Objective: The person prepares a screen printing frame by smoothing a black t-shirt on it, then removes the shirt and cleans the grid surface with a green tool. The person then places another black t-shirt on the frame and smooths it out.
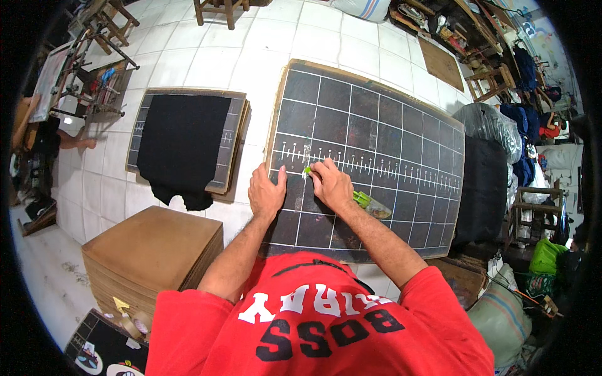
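Observation:
Before me lies a dark board (295, 119) marked with a white grid and a ruler-like row of ticks. My left hand (268, 191) rests on its left edge, fingers stretched out and holding nothing. On the ruled line, my right hand (332, 185) pinches a small bright green piece (308, 170) against the board, near a whitish patch. What kind of piece it is cannot be made out. Beside my right forearm lies a green and clear plastic object (376, 207), partly hidden by the arm.
A black cloth garment (183, 141) is spread over another gridded board on the left. Below it stands a tall stack of brown boards (150, 241). Black fabric (481, 188) and plastic-wrapped bundles (492, 128) border the board's right side. Another person's hand (86, 143) shows at far left.

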### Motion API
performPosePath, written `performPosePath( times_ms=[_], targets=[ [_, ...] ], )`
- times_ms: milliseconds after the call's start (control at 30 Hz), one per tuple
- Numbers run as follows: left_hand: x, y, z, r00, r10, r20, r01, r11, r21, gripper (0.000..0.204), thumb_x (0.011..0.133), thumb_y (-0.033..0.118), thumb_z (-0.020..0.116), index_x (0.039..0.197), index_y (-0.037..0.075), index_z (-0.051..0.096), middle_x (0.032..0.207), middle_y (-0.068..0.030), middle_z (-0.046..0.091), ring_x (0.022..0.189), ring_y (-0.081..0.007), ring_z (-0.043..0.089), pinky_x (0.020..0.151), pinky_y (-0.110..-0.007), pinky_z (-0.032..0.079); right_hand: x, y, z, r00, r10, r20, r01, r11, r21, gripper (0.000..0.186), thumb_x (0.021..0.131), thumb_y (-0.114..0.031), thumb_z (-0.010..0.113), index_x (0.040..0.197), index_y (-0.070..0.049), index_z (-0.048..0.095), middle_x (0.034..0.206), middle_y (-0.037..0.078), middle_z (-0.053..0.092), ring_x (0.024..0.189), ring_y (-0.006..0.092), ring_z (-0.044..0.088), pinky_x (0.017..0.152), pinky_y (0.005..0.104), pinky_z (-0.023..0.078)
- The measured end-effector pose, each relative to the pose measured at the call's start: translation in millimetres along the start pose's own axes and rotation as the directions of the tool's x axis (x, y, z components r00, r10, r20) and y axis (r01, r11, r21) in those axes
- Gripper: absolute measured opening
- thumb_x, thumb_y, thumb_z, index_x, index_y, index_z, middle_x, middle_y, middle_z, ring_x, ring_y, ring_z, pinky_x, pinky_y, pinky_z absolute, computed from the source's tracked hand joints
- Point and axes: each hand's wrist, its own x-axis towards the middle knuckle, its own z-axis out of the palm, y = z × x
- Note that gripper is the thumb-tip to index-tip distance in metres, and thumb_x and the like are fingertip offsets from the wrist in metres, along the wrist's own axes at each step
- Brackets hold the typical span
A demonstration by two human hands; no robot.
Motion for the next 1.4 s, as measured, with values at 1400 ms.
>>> performPosePath(
  times_ms=[1400],
  targets=[
    [-0.6,1.3,-0.8,1.0,0.023,-0.013,-0.023,1.0,-0.003,0.065,0.104,0.052,0.064,0.139,-0.003,0.058,0.126,-0.0256,0.067,0.116,-0.0432,0.066,0.099,-0.054,0.052,-4.0,-2.9,0.4,0.999,-0.01,0.046,0.009,1.0,0.024,0.011,0.098,-0.019,0.072,0.105,-0.012,0.067,0.1,0.012,0.062,0.08,0.0421,0.072,0.067,0.0537,0.059]
  ],
)
